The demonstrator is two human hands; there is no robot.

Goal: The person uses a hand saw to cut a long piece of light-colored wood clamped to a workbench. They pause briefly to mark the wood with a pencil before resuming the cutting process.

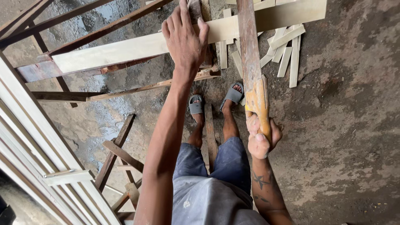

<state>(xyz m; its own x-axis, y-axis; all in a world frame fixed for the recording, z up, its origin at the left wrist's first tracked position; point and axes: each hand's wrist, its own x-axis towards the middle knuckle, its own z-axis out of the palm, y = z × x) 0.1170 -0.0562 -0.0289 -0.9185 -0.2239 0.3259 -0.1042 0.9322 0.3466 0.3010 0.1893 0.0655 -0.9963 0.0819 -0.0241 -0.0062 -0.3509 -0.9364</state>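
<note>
A rough, stained concrete floor (pixel 346 125) is seen below, damp patches left of the pale plank (pixel 125 50). That plank is laid across a dark wooden frame (pixel 62 21), and the left hand (pixel 184 39) is pressed flat on it, fingers spread. Right of the plank, a worn wooden tool (pixel 255 79) is clamped in the right hand (pixel 260 139). Loose pale strips (pixel 287 54) are scattered beyond it.
</note>
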